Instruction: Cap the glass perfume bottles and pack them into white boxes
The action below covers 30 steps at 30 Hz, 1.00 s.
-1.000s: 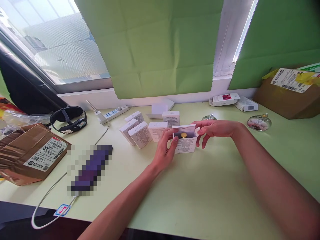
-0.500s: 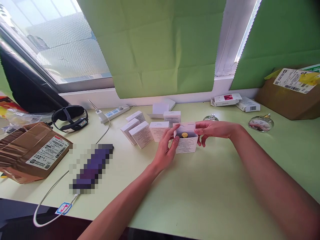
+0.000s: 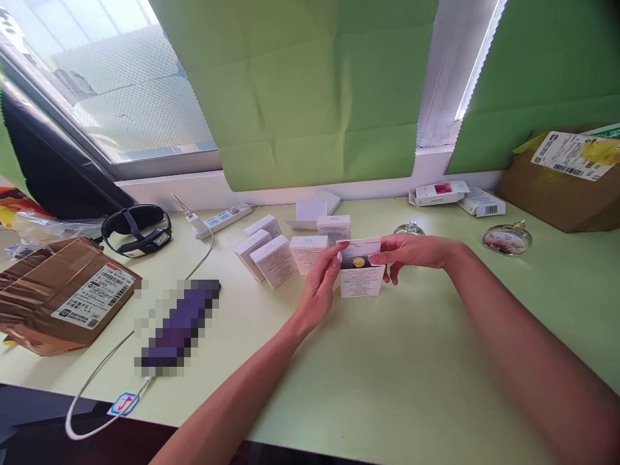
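Note:
Upright on the table stands a small white printed box (image 3: 361, 283), its top flap raised at the back. A gold cap (image 3: 358, 262) shows inside it; the rest of that item is hidden. My left hand (image 3: 320, 284) grips the box's left side, fingers at the upper left edge. My right hand (image 3: 402, 252) is closed on the right side, the thumb at the opening's right corner. Several similar white boxes (image 3: 274, 261) stand behind and to the left. Behind my right hand a glass bottle (image 3: 409, 228) is partly hidden.
Another glass bottle (image 3: 507, 239) lies at the right, near a brown carton (image 3: 557, 187). Flat white boxes (image 3: 440, 192) lie by the window. At left are a torn carton (image 3: 62, 290), a black headset (image 3: 136, 231), a power strip (image 3: 227, 217) and a blurred phone (image 3: 179, 326) on a cable.
My left thumb has moved from the box's front up to its left edge. My right thumb has shifted left into the opening's corner. The box has barely moved.

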{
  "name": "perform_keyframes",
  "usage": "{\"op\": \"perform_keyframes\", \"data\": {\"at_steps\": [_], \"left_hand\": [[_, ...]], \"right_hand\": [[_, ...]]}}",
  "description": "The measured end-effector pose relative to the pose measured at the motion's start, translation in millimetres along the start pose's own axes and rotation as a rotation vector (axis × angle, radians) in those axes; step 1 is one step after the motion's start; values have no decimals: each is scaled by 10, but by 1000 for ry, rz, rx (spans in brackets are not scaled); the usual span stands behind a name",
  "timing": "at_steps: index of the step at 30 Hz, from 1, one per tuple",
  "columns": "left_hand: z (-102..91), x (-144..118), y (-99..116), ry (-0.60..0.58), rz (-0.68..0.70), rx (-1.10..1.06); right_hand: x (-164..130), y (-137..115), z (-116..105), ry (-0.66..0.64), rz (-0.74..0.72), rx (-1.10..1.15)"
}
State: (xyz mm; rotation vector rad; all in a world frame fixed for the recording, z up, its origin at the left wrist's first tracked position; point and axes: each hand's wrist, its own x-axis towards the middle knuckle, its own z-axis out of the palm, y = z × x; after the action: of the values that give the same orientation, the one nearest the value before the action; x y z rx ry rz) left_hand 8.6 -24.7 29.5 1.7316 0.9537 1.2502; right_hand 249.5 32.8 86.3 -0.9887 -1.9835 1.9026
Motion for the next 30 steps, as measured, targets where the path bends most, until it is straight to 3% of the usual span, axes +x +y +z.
{"op": "perform_keyframes", "data": {"at_steps": [7, 17, 30], "left_hand": [[24, 29, 20, -33, -62, -211], [4, 35, -21, 1, -50, -130], [6, 30, -20, 32, -52, -165]], "right_hand": [[11, -13, 7, -8, -9, 8], [-105, -119, -19, 28, -46, -64], [-42, -122, 36, -4, 62, -128]]}}
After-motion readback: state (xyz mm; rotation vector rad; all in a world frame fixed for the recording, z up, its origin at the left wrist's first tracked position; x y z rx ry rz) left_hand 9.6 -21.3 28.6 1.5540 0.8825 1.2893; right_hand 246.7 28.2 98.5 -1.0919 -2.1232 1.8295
